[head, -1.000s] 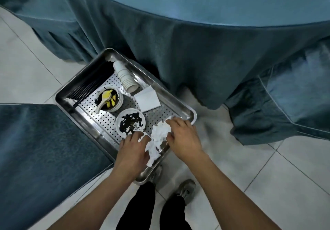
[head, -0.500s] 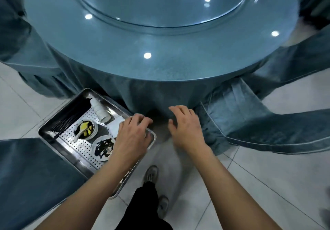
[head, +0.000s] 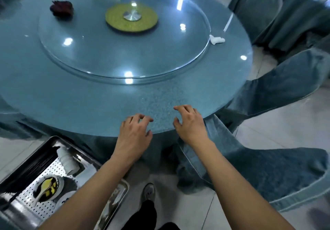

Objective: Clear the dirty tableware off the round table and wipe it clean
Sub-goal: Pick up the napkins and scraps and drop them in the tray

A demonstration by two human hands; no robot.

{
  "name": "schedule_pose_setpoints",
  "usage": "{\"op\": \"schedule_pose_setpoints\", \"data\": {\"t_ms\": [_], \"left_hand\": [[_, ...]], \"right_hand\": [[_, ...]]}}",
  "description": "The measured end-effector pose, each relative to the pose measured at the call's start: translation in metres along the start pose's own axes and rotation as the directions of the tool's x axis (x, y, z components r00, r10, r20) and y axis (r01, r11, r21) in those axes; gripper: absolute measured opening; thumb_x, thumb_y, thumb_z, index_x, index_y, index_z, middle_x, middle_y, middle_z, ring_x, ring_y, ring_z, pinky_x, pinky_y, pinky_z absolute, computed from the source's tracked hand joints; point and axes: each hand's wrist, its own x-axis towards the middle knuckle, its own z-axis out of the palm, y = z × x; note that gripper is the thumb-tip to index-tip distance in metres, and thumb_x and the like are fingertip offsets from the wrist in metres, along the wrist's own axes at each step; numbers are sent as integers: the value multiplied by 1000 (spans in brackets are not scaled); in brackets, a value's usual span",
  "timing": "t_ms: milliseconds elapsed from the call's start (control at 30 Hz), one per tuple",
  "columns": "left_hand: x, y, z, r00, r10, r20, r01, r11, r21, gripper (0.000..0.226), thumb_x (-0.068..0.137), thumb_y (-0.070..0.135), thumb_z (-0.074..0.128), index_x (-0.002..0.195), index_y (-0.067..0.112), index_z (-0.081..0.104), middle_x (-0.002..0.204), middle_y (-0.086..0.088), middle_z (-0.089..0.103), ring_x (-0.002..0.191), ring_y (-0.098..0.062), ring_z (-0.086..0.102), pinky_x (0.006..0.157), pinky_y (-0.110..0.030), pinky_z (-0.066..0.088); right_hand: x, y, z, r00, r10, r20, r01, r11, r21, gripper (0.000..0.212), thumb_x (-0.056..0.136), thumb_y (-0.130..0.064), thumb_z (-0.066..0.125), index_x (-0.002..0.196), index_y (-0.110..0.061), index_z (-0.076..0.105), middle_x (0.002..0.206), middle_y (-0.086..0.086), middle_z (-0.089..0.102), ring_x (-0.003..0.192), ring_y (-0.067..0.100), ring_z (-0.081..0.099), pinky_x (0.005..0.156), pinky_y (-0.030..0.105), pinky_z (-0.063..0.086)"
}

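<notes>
Teal glass covers the round table, and both hands hover over its near edge at lower centre of the frame: the left hand and the right hand each have loosely curled fingers and hold nothing. What is left on the table sits far off: a crumpled white napkin at upper right, just beside the rim of the glass turntable, and a dark red bundle, too blurred to name, on the turntable at upper left. The napkin looks light and soft, so a simple pinch anywhere on its bulk should lift it; it will not resist or slip. The dirty tableware already lies in the perforated steel tray at lower left: stacked white cups, a bowl with yellow scraps and a spoon, black chopsticks. The glass reads as hard, slick and reflective, likely to show smears when wiped, and faint specks lie near the hands. Teal fabric chair covers crowd the right side over a pale tiled floor
</notes>
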Motion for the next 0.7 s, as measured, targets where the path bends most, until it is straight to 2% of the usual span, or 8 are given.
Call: {"op": "schedule_pose_setpoints", "data": {"t_ms": [200,433,700], "left_hand": [[90,31,10,999,44,1,-44,999,28,35,75,18,78,110,18,72,107,-9,66,94,-37,63,81,-48,50],[201,66,41,997,77,22,-78,996,39,34,81,20,73,115,19,68,112,-5,63,101,-33,59,86,-45,45],[347,102,113,991,51,127,-62,995,83,41,80,19,71,121,19,65,115,-6,61,101,-33,60,87,-45,48]], "right_hand": [[66,50,-32,997,70,-26,-70,997,14,38,89,-22,61,127,-20,62,126,6,60,110,31,56,97,46,44],[173,130,-55,996,92,-12,-92,996,7,38,93,-25,58,130,-19,60,128,7,58,114,31,55,102,46,42],[336,238,-63,992,117,37,-117,993,14,40,94,-26,57,132,-17,58,131,10,57,118,32,53,104,45,40]]}}
